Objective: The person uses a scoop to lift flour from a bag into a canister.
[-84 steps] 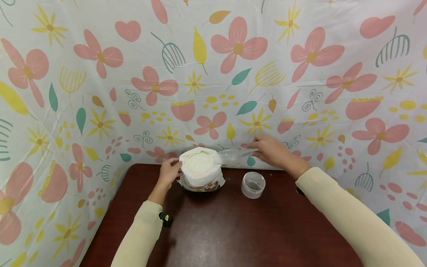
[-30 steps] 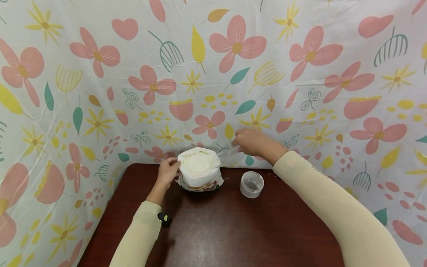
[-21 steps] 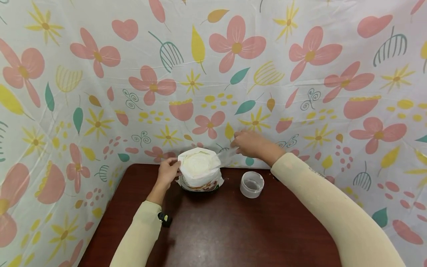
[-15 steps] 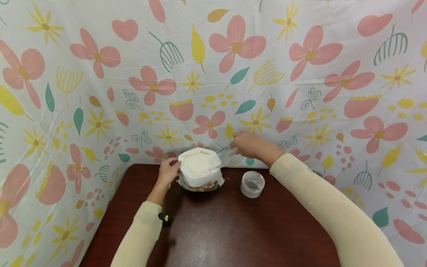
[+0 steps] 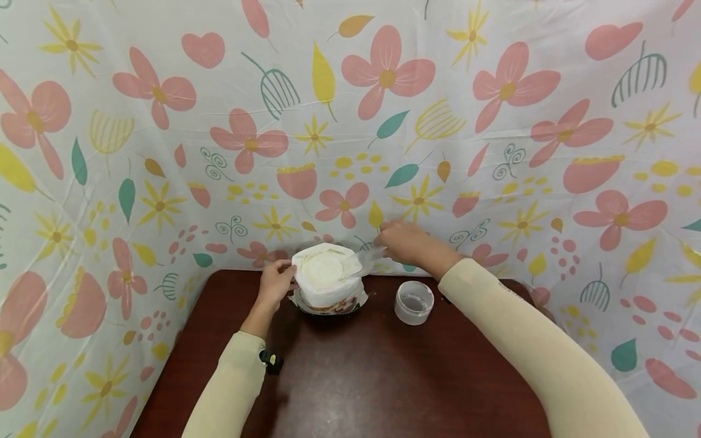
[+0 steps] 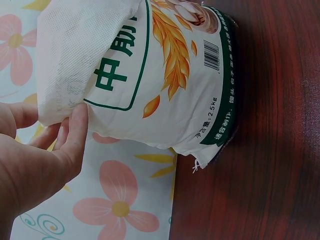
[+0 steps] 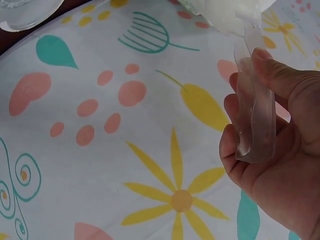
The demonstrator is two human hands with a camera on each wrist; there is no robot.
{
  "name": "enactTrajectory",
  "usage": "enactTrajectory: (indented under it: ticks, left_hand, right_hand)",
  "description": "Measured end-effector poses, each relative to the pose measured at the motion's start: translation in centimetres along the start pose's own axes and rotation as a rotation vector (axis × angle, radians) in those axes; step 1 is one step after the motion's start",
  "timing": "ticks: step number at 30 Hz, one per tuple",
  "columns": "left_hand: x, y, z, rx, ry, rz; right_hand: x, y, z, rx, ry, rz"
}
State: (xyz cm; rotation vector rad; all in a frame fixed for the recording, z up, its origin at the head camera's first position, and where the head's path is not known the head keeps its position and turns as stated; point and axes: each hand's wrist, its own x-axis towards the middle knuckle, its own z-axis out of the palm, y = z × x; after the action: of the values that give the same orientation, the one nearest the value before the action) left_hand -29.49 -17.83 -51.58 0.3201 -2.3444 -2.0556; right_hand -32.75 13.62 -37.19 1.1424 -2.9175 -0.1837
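A white flour bag stands upright near the table's back edge, its top folded outward and pale flour showing inside. Printed on its side in the left wrist view are wheat ears and "2.5kg" on the bag. My left hand pinches the turned-down rim at the left, thumb and fingers on the cloth. From the right, my right hand grips a clear plastic scoop by its handle. The scoop's front end lies inside the bag's mouth. In the right wrist view, fingers curl around the grooved scoop handle.
Right of the bag stands a clear, round plastic container, open at the top. Both sit on a dark reddish-brown table. A flower-printed cloth hangs directly behind the table and along its left side.
Since the earliest frame, my right hand has moved left with the scoop, which now reaches farther into the bag. Most recently that hand has dipped slightly. My left hand keeps its hold on the rim.
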Motion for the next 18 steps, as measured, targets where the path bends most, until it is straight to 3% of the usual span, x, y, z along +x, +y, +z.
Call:
enactTrajectory:
  ticks: [18]
  left_hand:
    - [-0.03, 0.13, 0.07, -0.007, -0.001, -0.001]
  right_hand:
    - [-0.01, -0.76, 0.98, 0.049, 0.006, 0.023]
